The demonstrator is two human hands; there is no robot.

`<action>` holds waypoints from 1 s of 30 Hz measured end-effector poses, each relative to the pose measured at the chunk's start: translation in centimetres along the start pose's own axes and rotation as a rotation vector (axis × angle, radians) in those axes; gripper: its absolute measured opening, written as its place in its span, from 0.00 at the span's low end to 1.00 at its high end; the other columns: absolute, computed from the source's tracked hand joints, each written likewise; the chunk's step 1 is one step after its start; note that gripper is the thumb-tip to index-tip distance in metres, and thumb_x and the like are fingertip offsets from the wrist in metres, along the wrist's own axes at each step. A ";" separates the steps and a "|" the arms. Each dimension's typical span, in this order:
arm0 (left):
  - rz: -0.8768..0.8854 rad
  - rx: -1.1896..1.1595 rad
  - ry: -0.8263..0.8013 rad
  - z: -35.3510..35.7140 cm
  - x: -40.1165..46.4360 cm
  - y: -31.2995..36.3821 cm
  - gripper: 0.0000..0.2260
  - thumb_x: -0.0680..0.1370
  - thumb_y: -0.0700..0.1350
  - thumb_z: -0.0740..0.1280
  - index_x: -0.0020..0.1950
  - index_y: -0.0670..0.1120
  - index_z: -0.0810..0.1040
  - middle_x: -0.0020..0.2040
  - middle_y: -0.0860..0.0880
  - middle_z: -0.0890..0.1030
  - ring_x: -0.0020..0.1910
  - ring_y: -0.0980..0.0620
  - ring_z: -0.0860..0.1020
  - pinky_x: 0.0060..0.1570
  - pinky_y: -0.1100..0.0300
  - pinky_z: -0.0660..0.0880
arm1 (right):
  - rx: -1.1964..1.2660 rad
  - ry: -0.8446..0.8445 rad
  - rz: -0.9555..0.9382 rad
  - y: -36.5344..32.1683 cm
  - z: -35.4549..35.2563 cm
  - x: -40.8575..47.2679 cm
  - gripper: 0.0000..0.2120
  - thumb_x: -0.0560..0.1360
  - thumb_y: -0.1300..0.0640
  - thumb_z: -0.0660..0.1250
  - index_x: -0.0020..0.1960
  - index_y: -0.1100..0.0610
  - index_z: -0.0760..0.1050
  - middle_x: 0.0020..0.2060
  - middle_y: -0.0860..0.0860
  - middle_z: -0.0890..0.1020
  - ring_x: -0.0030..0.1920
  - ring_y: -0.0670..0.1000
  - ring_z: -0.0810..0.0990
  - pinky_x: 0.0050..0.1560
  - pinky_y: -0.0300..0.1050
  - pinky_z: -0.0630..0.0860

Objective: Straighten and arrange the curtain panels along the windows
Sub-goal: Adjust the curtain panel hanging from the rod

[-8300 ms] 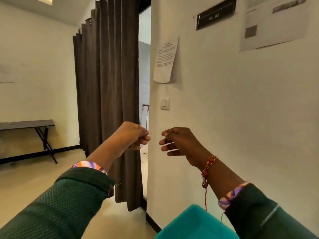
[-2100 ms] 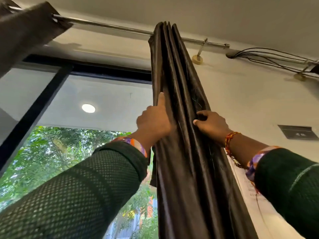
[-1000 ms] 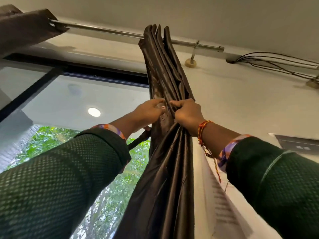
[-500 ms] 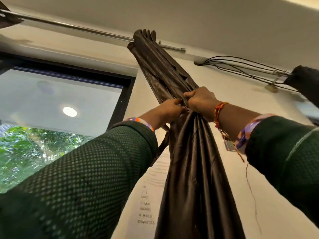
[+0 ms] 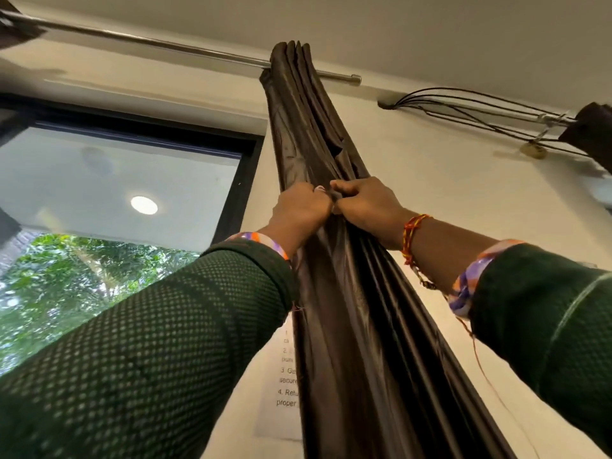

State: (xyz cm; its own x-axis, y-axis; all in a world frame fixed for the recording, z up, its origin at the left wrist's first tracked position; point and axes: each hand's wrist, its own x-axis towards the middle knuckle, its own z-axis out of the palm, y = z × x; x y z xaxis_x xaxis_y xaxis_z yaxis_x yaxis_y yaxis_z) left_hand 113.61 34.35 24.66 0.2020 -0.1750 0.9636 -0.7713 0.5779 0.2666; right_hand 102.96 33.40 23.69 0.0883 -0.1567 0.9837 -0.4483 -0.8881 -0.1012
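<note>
High against the wall, beside the window [image 5: 132, 180], the bunched brown curtain [image 5: 357, 326] hangs from the rod [image 5: 172, 44]. Left hand [image 5: 303, 210] and right hand [image 5: 367, 203] meet, fingers clenched on its gathered folds.

Landmark: bunched brown curtain panel [image 5: 334, 293], hanging from the metal curtain rod [image 5: 172, 46].

- Left of the panel, up along the rod: bare rod, open run toward the far left; a dark bit of another curtain [image 5: 15, 31] blocks the far end.
- Right of the panel: rod stops short at its end cap [image 5: 356, 79]. Beyond it, a bundle of black cables [image 5: 463, 107] runs along the wall top toward a second dark curtain [image 5: 594, 134]; snag risk there.
- Below the cables, right of the panel: bare wall, open.
- Left of the panel, lower: printed notice [image 5: 283, 385] flat on wall, partly behind the fabric; window frame [image 5: 236, 190] beyond.
- Mid-panel front: left hand [image 5: 303, 207] and right hand [image 5: 367, 202] occupy it, knuckles touching.
</note>
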 end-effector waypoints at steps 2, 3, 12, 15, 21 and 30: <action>-0.052 0.013 0.091 -1.3 0.3 -0.9 0.17 0.79 0.52 0.56 0.60 0.42 0.74 0.59 0.40 0.76 0.55 0.39 0.76 0.58 0.47 0.74 | 0.022 0.010 -0.019 -0.8 1.0 -0.2 0.20 0.76 0.54 0.64 0.67 0.50 0.72 0.66 0.49 0.75 0.64 0.52 0.74 0.58 0.38 0.67; -0.068 0.021 0.117 -2.1 0.4 -1.3 0.18 0.79 0.52 0.56 0.60 0.42 0.74 0.59 0.40 0.76 0.56 0.39 0.75 0.58 0.48 0.74 | 0.036 0.017 -0.027 -1.2 1.6 -0.2 0.20 0.76 0.53 0.63 0.68 0.49 0.71 0.67 0.49 0.74 0.64 0.52 0.74 0.57 0.37 0.66; -0.025 0.039 0.168 -9.7 0.0 -4.9 0.21 0.79 0.55 0.55 0.53 0.39 0.76 0.54 0.39 0.78 0.52 0.39 0.77 0.55 0.52 0.74 | -0.104 0.148 0.057 -7.4 5.6 -0.6 0.25 0.80 0.43 0.46 0.66 0.56 0.69 0.71 0.59 0.64 0.73 0.60 0.56 0.70 0.60 0.56; 0.002 0.000 0.129 -11.8 -0.7 -5.6 0.20 0.78 0.57 0.56 0.47 0.40 0.75 0.48 0.41 0.78 0.47 0.40 0.78 0.52 0.46 0.77 | -0.158 0.152 0.080 -9.2 6.6 -1.5 0.25 0.81 0.43 0.42 0.59 0.54 0.74 0.76 0.56 0.53 0.76 0.55 0.41 0.72 0.62 0.42; 0.084 -0.051 -0.028 -14.0 -3.3 -5.4 0.21 0.78 0.61 0.56 0.40 0.44 0.72 0.46 0.43 0.78 0.47 0.41 0.79 0.48 0.46 0.79 | -0.163 0.169 0.125 -11.7 8.3 -3.1 0.25 0.82 0.48 0.43 0.64 0.60 0.73 0.71 0.56 0.66 0.76 0.54 0.52 0.74 0.58 0.49; -0.046 0.040 -0.098 -14.5 -9.9 -6.1 0.25 0.76 0.59 0.58 0.64 0.42 0.66 0.62 0.40 0.74 0.60 0.38 0.73 0.55 0.51 0.69 | 0.116 0.188 0.315 -12.4 9.9 -9.7 0.19 0.79 0.51 0.54 0.59 0.60 0.77 0.58 0.58 0.78 0.58 0.59 0.75 0.56 0.47 0.69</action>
State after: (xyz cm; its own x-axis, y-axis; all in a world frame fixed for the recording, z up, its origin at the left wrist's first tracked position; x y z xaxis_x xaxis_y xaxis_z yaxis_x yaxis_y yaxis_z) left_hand 125.11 44.12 13.76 0.1792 -0.2787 0.9435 -0.7862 0.5359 0.3076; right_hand 116.41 41.63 13.92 -0.2077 -0.3576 0.9105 -0.3223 -0.8538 -0.4089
